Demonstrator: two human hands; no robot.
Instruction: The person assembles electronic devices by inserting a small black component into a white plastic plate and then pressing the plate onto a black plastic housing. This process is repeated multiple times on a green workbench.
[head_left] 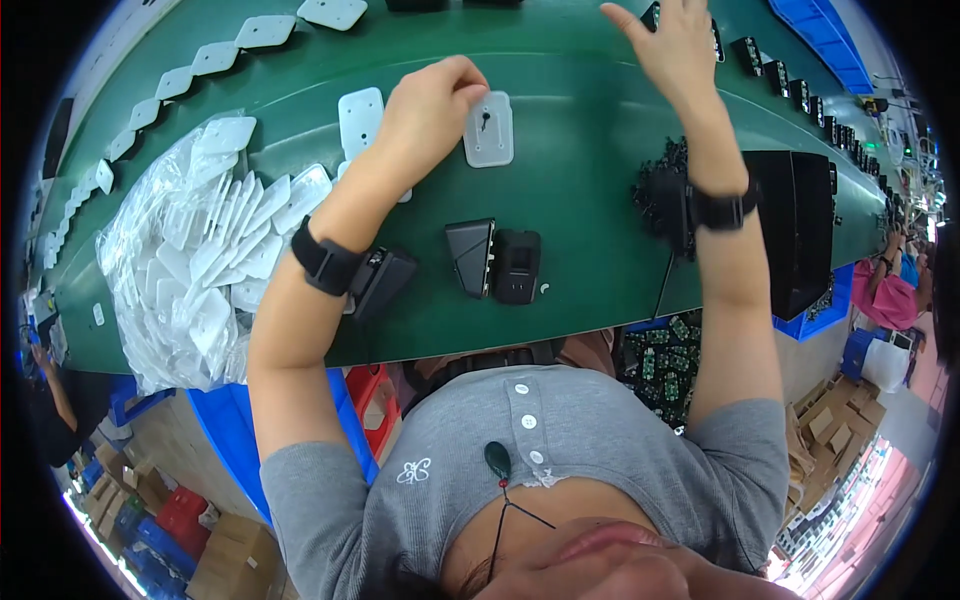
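Plate (489, 150) | white | right of left hand (432, 108) | touching at one corner

Boxy brown cardboard carton (235, 560) on grey floor (168, 430), leftward beyond near edge of my long green desk (585, 270). Pink-clothed co-worker (888, 298) past desk's right end.

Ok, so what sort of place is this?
Likely a factory assembly floor: a long green workbench, a heap of flat white plastic plates and a pile of small green circuit boards suggest it.
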